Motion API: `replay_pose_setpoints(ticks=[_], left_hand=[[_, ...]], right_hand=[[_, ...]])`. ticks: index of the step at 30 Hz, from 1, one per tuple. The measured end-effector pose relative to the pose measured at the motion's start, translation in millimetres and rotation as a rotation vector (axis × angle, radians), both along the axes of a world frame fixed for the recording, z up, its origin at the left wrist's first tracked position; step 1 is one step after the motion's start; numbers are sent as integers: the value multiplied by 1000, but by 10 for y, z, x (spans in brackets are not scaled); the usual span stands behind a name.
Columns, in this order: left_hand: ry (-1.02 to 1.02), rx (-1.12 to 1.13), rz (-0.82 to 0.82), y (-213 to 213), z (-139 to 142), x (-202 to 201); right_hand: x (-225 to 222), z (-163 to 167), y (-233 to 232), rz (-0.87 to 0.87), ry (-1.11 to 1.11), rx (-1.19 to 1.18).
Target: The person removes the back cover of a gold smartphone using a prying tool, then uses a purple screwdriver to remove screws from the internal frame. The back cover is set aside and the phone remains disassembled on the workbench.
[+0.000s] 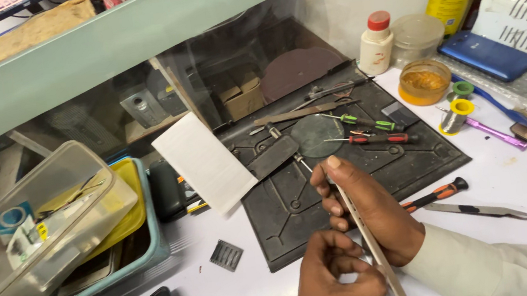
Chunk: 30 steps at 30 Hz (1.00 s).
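My right hand [369, 212], in a cream sleeve, and my left hand [333, 282] together hold a thin silver phone [365, 235]. It is turned edge-on, its slim side facing up, over the near edge of a black work mat [284, 212]. My right fingers wrap the upper part of the phone, with the forefinger laid along its edge. My left hand pinches the lower part; whether it also holds a small tool is hidden. An orange-and-black screwdriver [437, 193] and metal tweezers [482, 210] lie just right of my right hand.
Several screwdrivers [378, 138] and a metal blade [302, 114] lie on the mat. A solder spool [455, 116], an orange paste jar [424, 81], a white bottle [376, 42] and a blue phone [488, 55] sit at the right. A clear plastic box [40, 220] stands at the left, and a white pad [202, 161] lies beside the mat.
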<state>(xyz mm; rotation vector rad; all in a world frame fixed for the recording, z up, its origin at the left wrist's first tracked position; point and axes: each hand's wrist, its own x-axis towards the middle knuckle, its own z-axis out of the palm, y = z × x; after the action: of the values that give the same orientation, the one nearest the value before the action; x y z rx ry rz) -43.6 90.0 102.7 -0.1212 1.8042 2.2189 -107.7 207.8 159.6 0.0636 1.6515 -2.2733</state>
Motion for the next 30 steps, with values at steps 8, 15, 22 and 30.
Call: replay_pose_setpoints(ticks=[8, 15, 22, 30], left_hand=[[-114, -20, 13, 79, 156, 12], [3, -37, 31, 127, 85, 73], [8, -1, 64, 147, 42, 85], [-22, 35, 44, 93, 52, -7]], right_hand=[[3, 44, 4, 16, -67, -71], [-22, 56, 16, -60, -57, -81], [-80, 52, 46, -161, -51, -157], [-110, 21, 68, -117, -49, -117]])
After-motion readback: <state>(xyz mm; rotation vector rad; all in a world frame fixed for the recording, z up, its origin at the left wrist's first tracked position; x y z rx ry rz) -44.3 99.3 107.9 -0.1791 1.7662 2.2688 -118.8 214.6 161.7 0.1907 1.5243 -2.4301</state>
